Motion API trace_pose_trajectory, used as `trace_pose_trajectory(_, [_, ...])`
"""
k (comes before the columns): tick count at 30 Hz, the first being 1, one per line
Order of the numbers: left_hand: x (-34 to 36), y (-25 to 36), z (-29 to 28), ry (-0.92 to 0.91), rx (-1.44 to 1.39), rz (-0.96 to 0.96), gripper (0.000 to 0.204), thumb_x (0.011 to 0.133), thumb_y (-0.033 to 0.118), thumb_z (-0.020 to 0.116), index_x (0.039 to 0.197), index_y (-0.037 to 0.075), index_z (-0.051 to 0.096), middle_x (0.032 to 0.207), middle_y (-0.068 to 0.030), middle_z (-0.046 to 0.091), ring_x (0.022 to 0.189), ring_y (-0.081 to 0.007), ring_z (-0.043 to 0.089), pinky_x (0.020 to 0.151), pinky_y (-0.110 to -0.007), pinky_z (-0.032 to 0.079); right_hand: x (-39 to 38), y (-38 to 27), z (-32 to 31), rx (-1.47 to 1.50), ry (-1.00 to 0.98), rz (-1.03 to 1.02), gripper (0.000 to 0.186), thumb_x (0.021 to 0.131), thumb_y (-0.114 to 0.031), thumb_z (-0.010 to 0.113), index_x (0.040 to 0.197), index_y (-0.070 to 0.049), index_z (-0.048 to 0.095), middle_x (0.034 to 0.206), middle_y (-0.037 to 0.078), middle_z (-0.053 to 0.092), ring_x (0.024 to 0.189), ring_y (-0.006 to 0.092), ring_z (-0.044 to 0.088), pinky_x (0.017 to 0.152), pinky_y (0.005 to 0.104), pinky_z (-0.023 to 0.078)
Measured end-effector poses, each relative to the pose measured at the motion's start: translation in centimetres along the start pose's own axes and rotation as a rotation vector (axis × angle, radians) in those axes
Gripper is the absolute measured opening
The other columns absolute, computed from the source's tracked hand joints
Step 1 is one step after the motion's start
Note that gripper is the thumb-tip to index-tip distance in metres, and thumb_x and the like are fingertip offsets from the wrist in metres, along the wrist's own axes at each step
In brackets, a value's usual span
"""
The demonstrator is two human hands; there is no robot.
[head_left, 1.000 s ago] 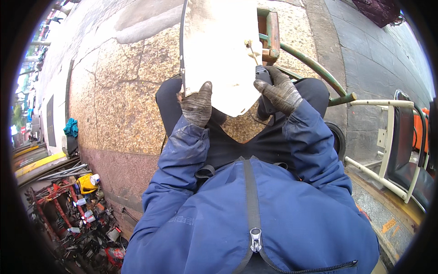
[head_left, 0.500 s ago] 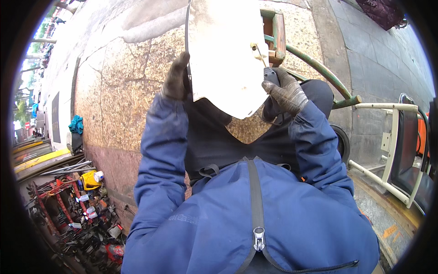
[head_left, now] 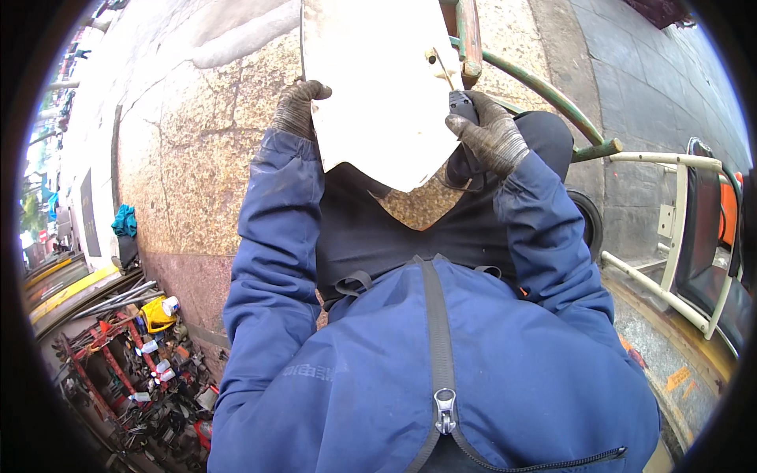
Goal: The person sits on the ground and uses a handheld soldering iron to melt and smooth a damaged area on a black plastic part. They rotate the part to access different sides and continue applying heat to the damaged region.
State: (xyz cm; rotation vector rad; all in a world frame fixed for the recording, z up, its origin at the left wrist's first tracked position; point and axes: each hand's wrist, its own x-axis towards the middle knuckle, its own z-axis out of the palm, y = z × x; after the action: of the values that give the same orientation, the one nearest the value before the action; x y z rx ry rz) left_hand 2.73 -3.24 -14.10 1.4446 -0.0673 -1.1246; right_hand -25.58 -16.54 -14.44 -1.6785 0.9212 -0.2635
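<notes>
A large white panel, glossy and pointed at its near end, extends above my lap and out past the top of the view. My gloved left hand grips its left edge, with the thumb over the top face. In my gloved right hand is what looks like a soldering iron, with a black handle and a thin metal shaft. Its tip reaches a small yellowish tab on the panel's right side; whether it touches cannot be told. A dark cord seems to hang below that hand.
A green-and-brown wooden stool stands beyond the panel, and a green pole slants to its right. A metal-framed black chair is at right. Tools and metal parts crowd the lower left, near a yellow container.
The panel has shifted slightly left and nearer. My left thumb now lies over the panel's edge, where the hand was flatter against its side. My right hand has moved slightly up and left with the tool.
</notes>
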Motion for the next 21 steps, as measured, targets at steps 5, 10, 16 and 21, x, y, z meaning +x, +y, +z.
trace_pose_trajectory(5, [0.8,0.3,0.6,0.172,0.329,0.09,0.038,0.071,0.015,0.066,0.105,-0.001,0.059,0.083,-0.0125,0.062,0.074,-0.0232,0.062,0.066,-0.036,0.053,0.3,-0.6,-0.7,0.063,0.066,-0.014,0.053,0.089,-0.02,0.065,0.133,0.002,0.045,0.108,0.017,0.065,0.093,0.0203,0.064,0.081,0.0319,0.052])
trace_pose_trajectory(10, [0.6,0.1,3.5,0.322,0.334,0.295,0.034,0.068,0.003,0.065,0.102,0.005,0.059,0.079,-0.0068,0.06,0.069,-0.0175,0.057,0.065,-0.033,0.048,0.5,-1.8,-1.7,0.243,0.214,-0.029,0.051,0.089,-0.014,0.066,0.132,0.003,0.044,0.103,0.014,0.064,0.088,0.017,0.062,0.076,0.0289,0.053])
trace_pose_trajectory(16, [1.6,-1.2,4.8,0.415,0.201,0.64,0.038,0.068,0.0,0.063,0.105,0.0,0.055,0.084,-0.008,0.061,0.07,-0.0178,0.056,0.065,-0.032,0.048,-3.8,-3.4,-0.6,0.197,0.17,-0.003,0.058,0.086,-0.018,0.068,0.133,0.005,0.042,0.106,0.017,0.063,0.087,0.0198,0.062,0.076,0.0301,0.053])
trace_pose_trajectory(21, [5.1,-2.0,3.8,0.663,0.487,0.663,0.056,0.071,0.013,0.07,0.12,-0.003,0.05,0.096,-0.0136,0.063,0.077,-0.0213,0.06,0.071,-0.034,0.052,-5.9,-3.0,2.9,0.12,0.064,0.083,0.052,0.084,-0.021,0.069,0.127,-0.001,0.048,0.093,0.02,0.066,0.083,0.0251,0.068,0.075,0.0348,0.054])
